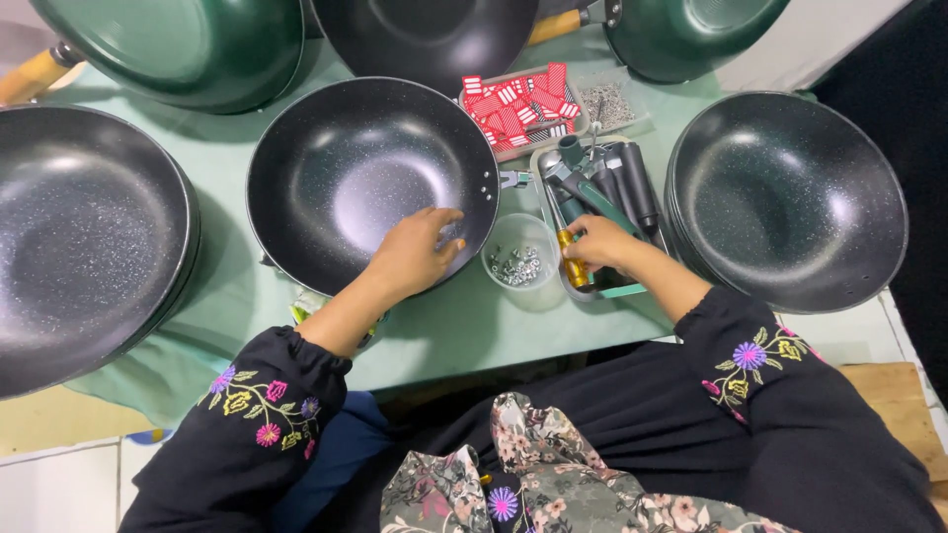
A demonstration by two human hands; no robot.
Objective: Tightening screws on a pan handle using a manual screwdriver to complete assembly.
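Left hand point(415, 252) rests on the near rim of the centre wok point(370, 178), fingers curled over the edge into the bowl, thumb side up; it grips the rim, nothing else in it. Right hand point(597, 245) is closed around a yellow-handled tool point(571, 262), lying in the grey tool tray point(553, 163) just right of that wok.

Landmark = centre wok, black speckled non-stick, sitting on the green-covered surface point(464, 326).
- Just right of it, touching the tray: small clear plastic cup point(521, 259) with silver nuts or washers inside, between the two hands.
- Tray also holds dark handle parts point(632, 183) and a green-handled tool point(602, 202).
- Behind-right of the wok: shallow tray of red and white tags point(518, 107), with a clear bag of small screws point(614, 104) beside it.
- Far right: stack of the same black woks point(790, 197).
- Left: another large black wok point(84, 237), partly out of frame.
- Behind: three more woks tipped up, green outside; the left-most point(188, 44) shows a wooden handle point(35, 74).

Both sleeves black with embroidered flowers.
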